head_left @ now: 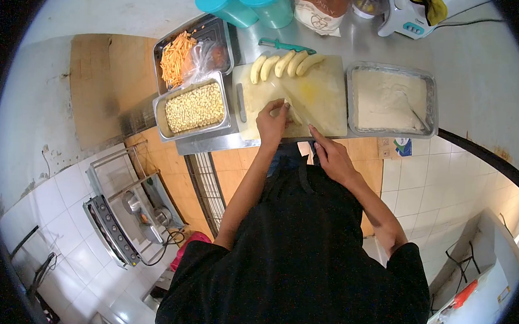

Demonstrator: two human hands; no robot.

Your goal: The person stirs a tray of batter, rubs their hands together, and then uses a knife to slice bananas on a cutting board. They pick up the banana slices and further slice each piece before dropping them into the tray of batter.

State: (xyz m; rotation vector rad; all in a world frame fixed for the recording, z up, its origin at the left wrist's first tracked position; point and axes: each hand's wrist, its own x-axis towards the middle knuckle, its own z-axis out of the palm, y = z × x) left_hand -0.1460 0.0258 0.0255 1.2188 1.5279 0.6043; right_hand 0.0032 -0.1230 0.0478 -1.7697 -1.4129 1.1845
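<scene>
Left hand (272, 121) pinches a pale, peeled banana (294, 114) near the board's (330, 110) close edge; right hand (337, 160) grips a knife (299, 110). The banana looks light, soft and slippery, easily crushed, best held gently around its sides. Five bananas (283, 63) line the far edge. Beneath is a metal table (336, 46); white tiles (84, 261) pave part of the room.

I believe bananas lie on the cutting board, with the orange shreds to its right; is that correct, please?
Not to its right: the head view shows the orange shreds left of the cutting board; the bananas do lie on it.
</scene>
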